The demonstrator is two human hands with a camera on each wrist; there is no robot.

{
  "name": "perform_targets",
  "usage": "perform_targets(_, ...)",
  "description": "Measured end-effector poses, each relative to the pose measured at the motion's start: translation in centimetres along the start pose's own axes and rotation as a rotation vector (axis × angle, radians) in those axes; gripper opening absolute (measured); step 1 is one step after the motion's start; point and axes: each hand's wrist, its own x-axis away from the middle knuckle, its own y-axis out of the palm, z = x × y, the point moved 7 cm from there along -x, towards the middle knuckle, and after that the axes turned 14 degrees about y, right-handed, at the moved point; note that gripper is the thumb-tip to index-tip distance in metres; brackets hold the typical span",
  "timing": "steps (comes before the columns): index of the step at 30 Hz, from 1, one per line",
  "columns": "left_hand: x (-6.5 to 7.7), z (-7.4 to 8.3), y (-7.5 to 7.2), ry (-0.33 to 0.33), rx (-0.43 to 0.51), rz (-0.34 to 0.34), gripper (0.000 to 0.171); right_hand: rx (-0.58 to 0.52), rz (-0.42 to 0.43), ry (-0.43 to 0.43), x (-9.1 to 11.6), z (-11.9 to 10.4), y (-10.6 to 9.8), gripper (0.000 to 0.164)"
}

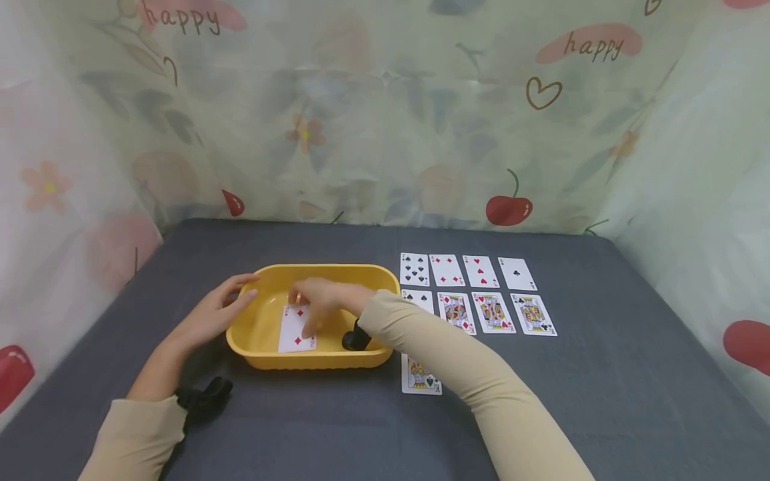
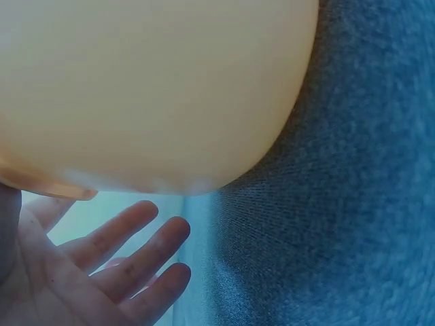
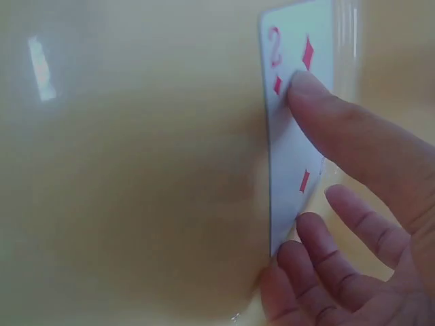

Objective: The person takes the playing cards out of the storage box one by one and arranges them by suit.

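A yellow oval tub (image 1: 385, 274) stands on the dark cloth. My left hand (image 1: 213, 314) holds its left rim between thumb and index finger; in the left wrist view the other fingers (image 2: 136, 265) spread loosely below the outer wall. Inside the tub lies a two of diamonds playing card (image 1: 291, 337), face up. My right hand (image 1: 321, 300) reaches in over the right rim and takes hold of that card. The thumb (image 3: 353, 132) lies across the card's face in the right wrist view, while the curled fingertips meet its edge.
Right of the tub, face-up cards lie in two rows, among them an ace of clubs (image 1: 516, 274) and a king of clubs (image 1: 533, 314). A king of spades (image 1: 420, 377) lies nearer, partly under the right sleeve (image 1: 469, 374). Patterned curtains (image 1: 385, 133) enclose the table.
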Motion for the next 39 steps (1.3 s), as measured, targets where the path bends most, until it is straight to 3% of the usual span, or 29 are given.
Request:
perform_targets(9, -0.2, 0.0, 0.1, -0.002, -0.003, -0.008, 0.058, -0.008, -0.014, 0.002, -0.2, 0.4, 0.4, 0.064)
perform_targets(17, -0.3, 0.0, 0.2, -0.005, 0.001, -0.006, 0.058, -0.047, -0.040, 0.030, 0.0, 1.0, 0.2, 0.058)
perform_targets(24, -0.2, 0.0, 0.3, -0.011, 0.000, -0.007, 0.058, -0.130, -0.041, -0.046, 0.3, 1.2, -1.1, 0.050)
perform_targets(31, -0.1, -0.3, 0.3, -0.028, -0.005, -0.010, 0.059, -0.292, -0.054, -0.056, 1.7, 1.7, -2.7, 0.042)
perform_targets(39, -0.1, -0.1, 0.1, 0.008, -0.008, 0.001, 0.058, -0.352, 0.008, -0.089, 3.9, 2.9, -4.8, 0.033)
